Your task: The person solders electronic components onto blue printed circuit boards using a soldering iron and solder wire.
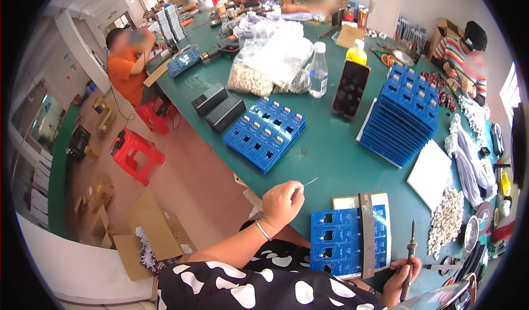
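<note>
- The flat blue circuit-board panel with white printed lines lies at the near edge of the dark green tabletop, directly before the person's body and between the two hands.
- Its surface is glossy and divided into a grid of small repeated boards; a column of squarish cut-outs runs down its left part, looking dark or pale according to what lies beneath.
- Under it is a cream-white rectangular backing plate, showing as a border at the top and right.
- A flat grey-brown strip crosses the panel from top to bottom, right of its middle, covering part of the print; a narrower blue portion shows beyond it.
- The left hand is closed above and left of the panel, thumb and forefinger pinching a thin silvery wire that points up and right, apart from the panel.
- The right hand, just beside the panel's lower right corner, has its fingers wrapped around a dark-handled soldering iron, whose metal tip points upward, clear of the panel.
- Farther right lies a loose heap of small cream-coloured parts.
- Beyond the panel stand a tall stack of similar blue panels and, to the left, a lower blue group with pale small pieces along its rows.
</note>
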